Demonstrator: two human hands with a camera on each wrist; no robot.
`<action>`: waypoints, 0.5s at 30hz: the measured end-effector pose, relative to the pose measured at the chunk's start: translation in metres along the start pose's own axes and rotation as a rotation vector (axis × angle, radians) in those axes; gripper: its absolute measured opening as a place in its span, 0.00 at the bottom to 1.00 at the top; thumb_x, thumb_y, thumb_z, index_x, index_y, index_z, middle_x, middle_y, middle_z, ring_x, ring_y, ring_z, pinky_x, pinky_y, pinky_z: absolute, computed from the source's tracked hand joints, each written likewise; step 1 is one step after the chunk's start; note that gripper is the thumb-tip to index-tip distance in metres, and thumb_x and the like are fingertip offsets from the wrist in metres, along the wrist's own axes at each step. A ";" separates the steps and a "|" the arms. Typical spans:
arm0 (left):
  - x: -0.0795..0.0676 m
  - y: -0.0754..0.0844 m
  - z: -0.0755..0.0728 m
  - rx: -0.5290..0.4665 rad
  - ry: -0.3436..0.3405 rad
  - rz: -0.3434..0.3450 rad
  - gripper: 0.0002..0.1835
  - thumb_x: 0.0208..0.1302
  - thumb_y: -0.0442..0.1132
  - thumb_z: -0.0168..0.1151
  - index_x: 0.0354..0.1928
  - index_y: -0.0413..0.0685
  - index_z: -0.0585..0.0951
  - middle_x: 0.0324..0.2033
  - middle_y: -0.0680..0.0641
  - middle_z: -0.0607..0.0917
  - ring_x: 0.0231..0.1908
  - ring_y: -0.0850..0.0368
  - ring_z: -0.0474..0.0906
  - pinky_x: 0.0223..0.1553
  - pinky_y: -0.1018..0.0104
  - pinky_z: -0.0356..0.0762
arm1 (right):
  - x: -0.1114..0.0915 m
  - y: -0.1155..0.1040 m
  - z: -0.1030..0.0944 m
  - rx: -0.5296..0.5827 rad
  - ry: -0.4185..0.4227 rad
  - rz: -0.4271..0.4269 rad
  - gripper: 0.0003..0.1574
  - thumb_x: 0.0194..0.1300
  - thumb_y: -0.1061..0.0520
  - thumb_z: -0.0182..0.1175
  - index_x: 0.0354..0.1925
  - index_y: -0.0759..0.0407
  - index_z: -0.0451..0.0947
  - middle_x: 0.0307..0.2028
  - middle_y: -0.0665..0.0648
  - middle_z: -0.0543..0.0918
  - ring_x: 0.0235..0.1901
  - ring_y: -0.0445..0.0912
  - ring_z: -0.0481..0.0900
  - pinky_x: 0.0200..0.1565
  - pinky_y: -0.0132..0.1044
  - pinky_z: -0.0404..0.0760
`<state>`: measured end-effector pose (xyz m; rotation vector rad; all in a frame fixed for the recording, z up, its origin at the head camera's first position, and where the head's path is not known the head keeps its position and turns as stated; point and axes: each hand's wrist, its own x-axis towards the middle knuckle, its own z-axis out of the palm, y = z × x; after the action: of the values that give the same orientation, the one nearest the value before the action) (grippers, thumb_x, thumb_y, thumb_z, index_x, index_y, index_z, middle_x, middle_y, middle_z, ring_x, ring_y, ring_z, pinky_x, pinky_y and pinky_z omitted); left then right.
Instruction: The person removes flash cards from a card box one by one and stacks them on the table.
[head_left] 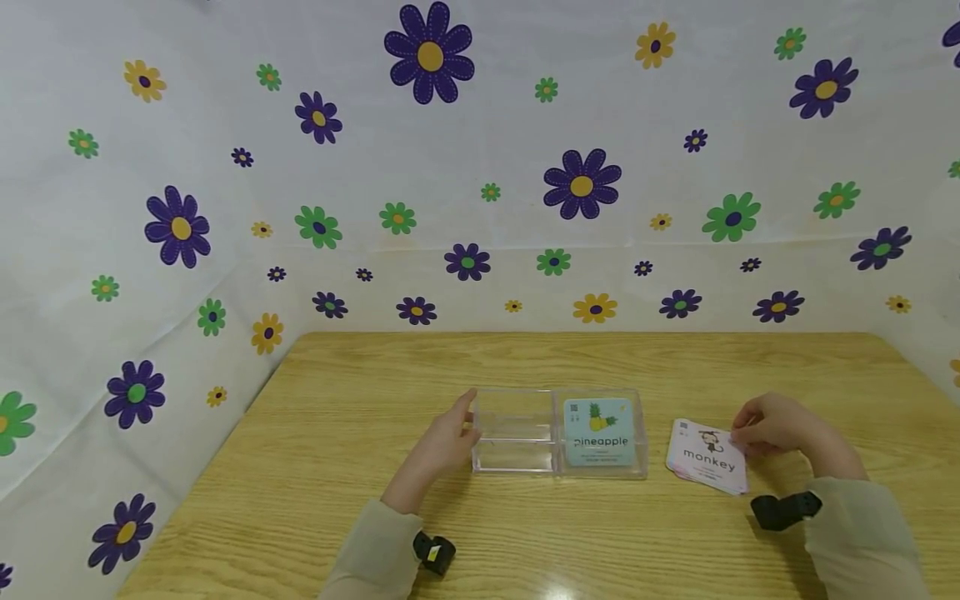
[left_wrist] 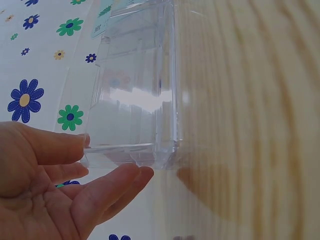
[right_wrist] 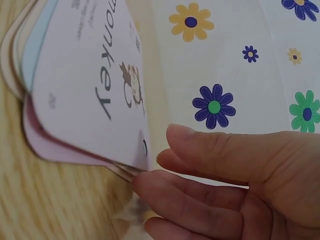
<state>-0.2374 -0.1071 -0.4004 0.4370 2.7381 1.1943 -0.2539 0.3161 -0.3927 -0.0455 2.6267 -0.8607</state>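
A clear plastic box [head_left: 514,458] with two compartments lies on the table. Its right compartment holds a pineapple card [head_left: 598,454]; I see no card in the left one. My left hand [head_left: 448,442] touches the box's left end with extended fingers, and the left wrist view shows the fingertips against that end wall [left_wrist: 120,157]. To the right of the box lies a small stack of cards with a monkey card [head_left: 705,458] on top. My right hand [head_left: 780,429] is at the stack's right edge. In the right wrist view, a fingertip [right_wrist: 145,182] meets a card corner while the thumb stays apart.
The wooden table [head_left: 360,375] runs back to a white flower-printed cloth [head_left: 510,150], which also hangs along the left side. A black wrist camera [head_left: 433,552] is on the left forearm, another black camera [head_left: 786,510] on the right.
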 end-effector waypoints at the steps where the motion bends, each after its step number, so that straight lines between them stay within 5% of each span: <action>1: 0.000 0.000 0.000 -0.003 0.000 -0.002 0.29 0.63 0.28 0.47 0.65 0.34 0.51 0.52 0.28 0.68 0.49 0.39 0.70 0.43 0.52 0.72 | 0.000 -0.001 0.000 0.001 0.003 -0.004 0.12 0.55 0.61 0.59 0.35 0.72 0.73 0.26 0.55 0.74 0.24 0.45 0.70 0.27 0.36 0.73; 15: 0.000 0.002 -0.001 0.003 -0.002 -0.007 0.29 0.63 0.28 0.47 0.65 0.34 0.50 0.52 0.28 0.68 0.48 0.39 0.71 0.43 0.52 0.71 | -0.008 -0.020 -0.004 -0.125 0.119 -0.148 0.15 0.54 0.62 0.60 0.38 0.73 0.73 0.31 0.60 0.77 0.30 0.50 0.72 0.33 0.45 0.75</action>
<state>-0.2367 -0.1065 -0.3982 0.4282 2.7377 1.1873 -0.2493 0.3031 -0.3753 -0.2314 2.8152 -0.7666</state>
